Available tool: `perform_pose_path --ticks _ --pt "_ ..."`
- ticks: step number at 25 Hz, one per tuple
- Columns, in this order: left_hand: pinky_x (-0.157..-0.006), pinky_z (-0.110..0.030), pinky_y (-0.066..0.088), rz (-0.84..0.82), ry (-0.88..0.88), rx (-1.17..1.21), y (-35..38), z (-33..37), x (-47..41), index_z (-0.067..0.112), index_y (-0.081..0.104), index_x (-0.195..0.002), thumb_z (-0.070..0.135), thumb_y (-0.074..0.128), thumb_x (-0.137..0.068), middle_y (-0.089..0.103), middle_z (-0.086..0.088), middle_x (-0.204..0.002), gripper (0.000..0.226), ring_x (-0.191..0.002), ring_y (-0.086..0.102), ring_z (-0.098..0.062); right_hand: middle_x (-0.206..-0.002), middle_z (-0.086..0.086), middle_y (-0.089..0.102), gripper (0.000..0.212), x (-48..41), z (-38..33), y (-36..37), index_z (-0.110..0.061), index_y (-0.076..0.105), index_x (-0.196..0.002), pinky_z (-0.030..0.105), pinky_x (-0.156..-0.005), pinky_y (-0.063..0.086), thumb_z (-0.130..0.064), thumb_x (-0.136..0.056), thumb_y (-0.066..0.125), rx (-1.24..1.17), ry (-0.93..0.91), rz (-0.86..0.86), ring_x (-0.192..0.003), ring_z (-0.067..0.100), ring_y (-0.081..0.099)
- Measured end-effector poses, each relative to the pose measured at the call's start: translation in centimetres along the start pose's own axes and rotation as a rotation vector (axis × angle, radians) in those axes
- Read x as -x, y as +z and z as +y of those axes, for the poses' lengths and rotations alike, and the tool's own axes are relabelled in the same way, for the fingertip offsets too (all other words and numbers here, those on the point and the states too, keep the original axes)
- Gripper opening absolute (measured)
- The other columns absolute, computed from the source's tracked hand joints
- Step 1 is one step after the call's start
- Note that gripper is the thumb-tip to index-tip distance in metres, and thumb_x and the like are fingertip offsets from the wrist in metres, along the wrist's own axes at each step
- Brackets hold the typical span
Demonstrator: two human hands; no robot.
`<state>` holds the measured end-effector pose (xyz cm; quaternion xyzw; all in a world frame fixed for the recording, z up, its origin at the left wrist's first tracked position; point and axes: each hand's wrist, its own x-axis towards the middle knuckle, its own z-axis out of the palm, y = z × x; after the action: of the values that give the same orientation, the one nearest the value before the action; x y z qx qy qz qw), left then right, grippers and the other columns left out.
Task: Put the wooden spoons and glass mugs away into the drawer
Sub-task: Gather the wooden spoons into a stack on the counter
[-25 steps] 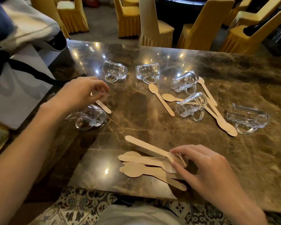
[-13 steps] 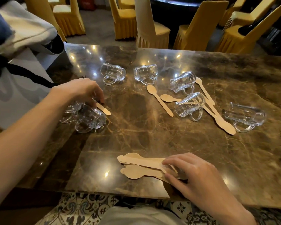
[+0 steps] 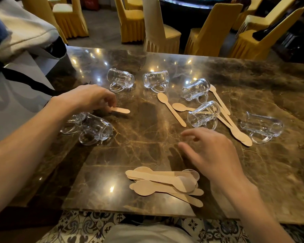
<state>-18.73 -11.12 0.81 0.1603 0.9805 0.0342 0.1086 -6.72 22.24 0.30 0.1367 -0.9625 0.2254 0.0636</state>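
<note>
Several glass mugs lie on their sides on the brown marble table: two at the left, two at the back, two right of centre and one far right. A pile of wooden spoons rests near the front edge. More spoons lie loose among the right mugs. My left hand pinches a wooden spoon just above the tabletop. My right hand hovers open above the table, between the pile and the right mugs, holding nothing.
Yellow-covered chairs stand beyond the table's far edge. A white and dark bag sits at the left beside the table. Patterned floor tiles show below the front edge. No drawer is in view.
My right hand has let go of the spoon pile and risen away toward the centre, fingers spread. My left hand has lifted its spoon and turned it level.
</note>
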Motion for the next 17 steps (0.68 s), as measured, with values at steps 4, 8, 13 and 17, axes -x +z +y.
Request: perform_pose_path --ticks 4,8,13,17 --pt "-0.072 -0.03 0.043 0.115 0.08 0.065 -1.7 1.8 0.6 0.034 0.062 -0.105 0.022 0.065 -0.085 0.063 0.011 -0.103 0.024 -0.09 0.056 -0.011 -0.107 -0.007 0.07 0.03 -3.8 -1.0 1.0 -0.027 0.067 -0.111 0.031 -0.075 0.051 -0.04 -0.085 0.067 0.1 0.027 0.034 -0.095 0.014 0.064" --pt "-0.075 -0.031 0.048 0.215 0.214 0.097 -3.7 4.8 2.3 0.035 0.061 -0.106 0.029 0.064 -0.084 0.06 0.018 -0.1 0.023 -0.092 0.057 -0.008 -0.1 0.008 0.068 0.026 -7.1 -1.6 2.6 -0.015 0.066 -0.11 0.036 -0.067 0.047 -0.031 -0.09 0.06 0.232 0.07 -0.031 -0.093 0.033 0.064" --pt "-0.08 -0.02 0.041 0.25 0.38 0.074 -3.4 9.6 6.3 0.038 0.06 -0.106 0.047 0.047 -0.082 0.059 0.022 -0.098 0.029 -0.088 0.055 -0.003 -0.098 0.017 0.064 0.019 -8.9 -1.4 5.0 -0.004 0.063 -0.103 0.038 -0.064 0.04 -0.017 -0.093 0.053 0.269 0.109 -0.152 -0.095 0.04 0.061" --pt "-0.081 -0.007 0.041 0.126 0.413 0.198 0.7 12.8 8.0 0.036 0.057 -0.111 0.044 0.04 -0.085 0.06 0.016 -0.108 0.032 -0.092 0.054 0.002 -0.101 0.016 0.061 0.017 -9.0 -0.8 5.8 -0.003 0.062 -0.103 0.038 -0.063 0.037 -0.012 -0.093 0.052 0.311 0.083 -0.132 -0.095 0.041 0.061"
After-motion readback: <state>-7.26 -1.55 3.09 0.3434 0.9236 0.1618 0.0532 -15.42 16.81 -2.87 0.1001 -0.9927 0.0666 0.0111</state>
